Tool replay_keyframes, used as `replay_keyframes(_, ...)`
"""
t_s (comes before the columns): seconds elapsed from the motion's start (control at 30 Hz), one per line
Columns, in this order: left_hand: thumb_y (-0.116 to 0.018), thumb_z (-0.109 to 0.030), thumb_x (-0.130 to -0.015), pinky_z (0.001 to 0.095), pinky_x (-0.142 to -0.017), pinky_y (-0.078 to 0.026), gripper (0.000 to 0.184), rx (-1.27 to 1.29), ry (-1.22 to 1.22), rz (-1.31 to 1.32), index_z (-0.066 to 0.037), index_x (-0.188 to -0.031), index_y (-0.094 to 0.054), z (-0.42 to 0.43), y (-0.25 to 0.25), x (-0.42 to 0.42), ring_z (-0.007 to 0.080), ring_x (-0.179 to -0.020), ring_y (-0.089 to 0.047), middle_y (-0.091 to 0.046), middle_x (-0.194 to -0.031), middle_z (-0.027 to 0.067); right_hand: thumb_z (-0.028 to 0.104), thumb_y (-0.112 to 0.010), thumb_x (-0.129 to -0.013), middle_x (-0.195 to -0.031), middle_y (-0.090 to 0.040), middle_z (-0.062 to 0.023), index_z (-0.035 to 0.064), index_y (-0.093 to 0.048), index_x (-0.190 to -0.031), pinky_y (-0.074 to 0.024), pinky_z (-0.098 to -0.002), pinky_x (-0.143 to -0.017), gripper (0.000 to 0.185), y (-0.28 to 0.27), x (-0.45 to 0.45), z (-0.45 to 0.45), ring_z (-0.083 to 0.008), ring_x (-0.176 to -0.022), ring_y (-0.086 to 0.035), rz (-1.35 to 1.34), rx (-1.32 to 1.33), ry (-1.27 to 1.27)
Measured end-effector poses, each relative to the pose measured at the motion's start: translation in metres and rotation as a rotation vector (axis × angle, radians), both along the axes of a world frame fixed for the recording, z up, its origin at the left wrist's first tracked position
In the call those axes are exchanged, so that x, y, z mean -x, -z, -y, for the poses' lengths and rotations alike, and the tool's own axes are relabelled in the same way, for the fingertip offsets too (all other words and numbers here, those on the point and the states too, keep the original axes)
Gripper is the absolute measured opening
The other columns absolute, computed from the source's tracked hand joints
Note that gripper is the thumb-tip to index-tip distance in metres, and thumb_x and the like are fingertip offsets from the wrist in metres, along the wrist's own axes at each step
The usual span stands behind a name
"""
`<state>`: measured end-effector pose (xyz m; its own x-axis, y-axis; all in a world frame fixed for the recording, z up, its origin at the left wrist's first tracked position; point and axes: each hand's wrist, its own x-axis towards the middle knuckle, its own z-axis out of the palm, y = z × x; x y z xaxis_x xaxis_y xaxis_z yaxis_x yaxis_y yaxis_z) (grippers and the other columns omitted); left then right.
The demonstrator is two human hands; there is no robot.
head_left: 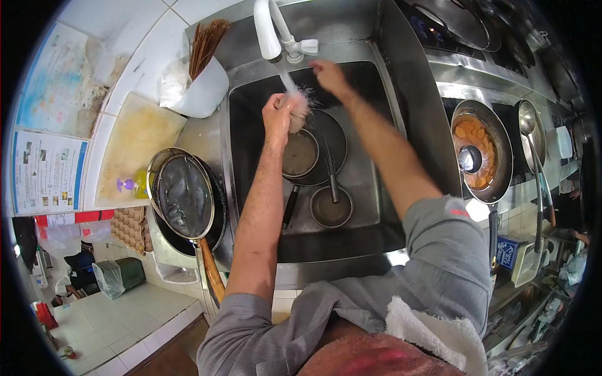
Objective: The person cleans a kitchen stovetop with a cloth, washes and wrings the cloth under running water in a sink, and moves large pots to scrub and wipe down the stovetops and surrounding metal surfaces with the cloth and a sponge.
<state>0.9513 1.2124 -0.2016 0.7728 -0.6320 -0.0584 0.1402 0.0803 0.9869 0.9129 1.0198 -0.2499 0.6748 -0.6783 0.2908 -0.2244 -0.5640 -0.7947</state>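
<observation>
Under the running stream from the white faucet (268, 31), my left hand (276, 119) is closed around a pale, pinkish-brown lump (296, 113). Splashing water blurs it, so its kind is unclear. My right hand (330, 78) is raised over the back of the sink, just below and right of the faucet handle (309, 46). It looks a little smeared, with a finger stretched out and nothing visible in it. Below my hands, a pan with cloudy water (299, 153), a whisk (332, 175) and a small round pot (331, 210) lie in the sink (367, 235).
Left of the sink, a wooden-handled strainer (207, 254) rests over a dark pan. A white container (210, 91) holds a bundle of thin sticks. A cutting board (135, 135) leans on the wall. On the right, a pan of orange food (480, 150) sits on the stove.
</observation>
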Motion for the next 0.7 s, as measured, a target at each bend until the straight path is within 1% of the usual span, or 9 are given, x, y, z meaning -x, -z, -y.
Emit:
replay_keyframes(0.07,-0.074,-0.021,-0.073,0.0246,-0.064,-0.044,0.028,-0.028,0.014,0.104,0.0,-0.083,-0.06,0.003,-0.01,0.004,0.0091,-0.068,-0.053,-0.058,-0.074,0.0014,0.002,-0.049,-0.085,-0.092,-0.063,-0.0063,-0.0002,-0.062,-0.103,-0.0476,-0.0273,-0.068,0.022,0.01,0.005,-0.041,-0.0148,-0.081,-0.06,0.283,-1.026,-0.205)
replay_keyframes(0.1,-0.075,-0.022,-0.073,0.0253,-0.063,-0.044,0.029,-0.062,0.033,0.211,0.001,-0.083,-0.06,0.002,-0.018,0.007,0.0097,-0.068,-0.053,-0.057,-0.074,0.0014,0.003,-0.051,-0.086,-0.094,-0.063,-0.0076,0.0001,-0.06,-0.105,-0.0483,-0.0275,-0.066,0.022,0.028,0.008,-0.053,-0.0157,-0.08,-0.061,0.218,-1.132,-0.241)
replay_keyframes(0.23,-0.076,-0.026,-0.072,0.0248,-0.064,-0.045,0.033,-0.264,0.11,0.537,0.001,-0.085,-0.062,-0.001,-0.021,0.006,0.0097,-0.07,-0.056,-0.063,-0.079,0.0042,0.01,-0.05,-0.088,-0.094,-0.062,-0.0088,0.0025,-0.059,-0.107,-0.0507,-0.0308,-0.067,0.022,0.021,0.013,-0.085,-0.0179,-0.082,-0.062,0.221,-1.227,-0.187)
replay_keyframes(0.43,-0.073,-0.024,-0.075,0.0271,-0.068,-0.048,0.029,-0.09,-0.045,0.163,0.001,-0.084,-0.061,0.003,-0.014,0.015,0.0145,-0.074,-0.061,-0.065,-0.085,0.0097,0.018,-0.05,-0.089,-0.099,-0.061,-0.0069,0.0086,-0.055,-0.109,-0.0506,-0.0376,-0.077,0.022,0.019,0.018,-0.073,-0.0213,-0.091,-0.06,0.394,-1.507,-0.319)
replay_keyframes(0.5,-0.073,-0.025,-0.074,0.0338,-0.077,-0.047,0.031,-0.123,-0.034,0.92,-0.001,-0.089,-0.062,0.007,-0.014,0.023,0.0251,-0.086,-0.062,-0.064,-0.092,0.0159,0.024,-0.041,-0.093,-0.106,-0.057,-0.0063,0.0127,-0.051,-0.112,-0.0485,-0.0416,-0.08,0.024,0.026,0.016,-0.074,-0.0226,-0.096,-0.058,0.436,-1.63,-0.349)
replay_keyframes(0.53,-0.073,-0.028,-0.072,0.0378,-0.087,-0.043,0.04,-0.164,0.056,0.984,-0.002,-0.1,-0.061,0.008,-0.015,0.024,0.0324,-0.099,-0.057,-0.061,-0.101,0.0207,0.025,-0.035,-0.095,-0.106,-0.057,-0.0074,0.011,-0.051,-0.112,-0.0476,-0.0385,-0.084,0.027,0.03,0.012,-0.075,-0.0225,-0.097,-0.058,0.703,-1.775,-0.631)
replay_keyframes(0.57,-0.073,-0.028,-0.072,0.0378,-0.087,-0.043,0.04,-0.169,0.055,0.979,-0.002,-0.1,-0.061,0.009,-0.016,0.027,0.0324,-0.099,-0.057,-0.061,-0.101,0.0207,0.025,-0.035,-0.095,-0.106,-0.057,-0.0074,0.011,-0.051,-0.112,-0.0476,-0.0385,-0.084,0.027,0.035,0.012,-0.076,-0.0225,-0.097,-0.058,0.699,-1.781,-0.628)
replay_keyframes(0.63,-0.074,-0.037,-0.07,0.0406,-0.078,-0.046,0.049,-0.238,-0.301,1.383,-0.002,-0.102,-0.059,0.013,-0.018,0.033,0.0317,-0.092,-0.058,-0.063,-0.094,0.0131,0.021,-0.038,-0.093,-0.099,-0.059,-0.0082,0.0071,-0.053,-0.109,-0.0479,-0.035,-0.079,0.026,0.025,0.009,-0.076,-0.0217,-0.089,-0.059,0.786,-1.734,-0.769)
replay_keyframes(0.7,-0.071,-0.038,-0.072,0.0368,-0.076,-0.046,0.051,-0.086,-0.287,1.162,-0.003,-0.106,-0.057,0.019,0.004,0.018,0.025,-0.089,-0.059,-0.062,-0.093,0.0089,0.02,-0.039,-0.093,-0.096,-0.06,-0.0086,0.0052,-0.054,-0.107,-0.0481,-0.0332,-0.076,0.025,-0.002,0.013,-0.085,-0.0214,-0.084,-0.06,0.834,-1.71,-0.828)
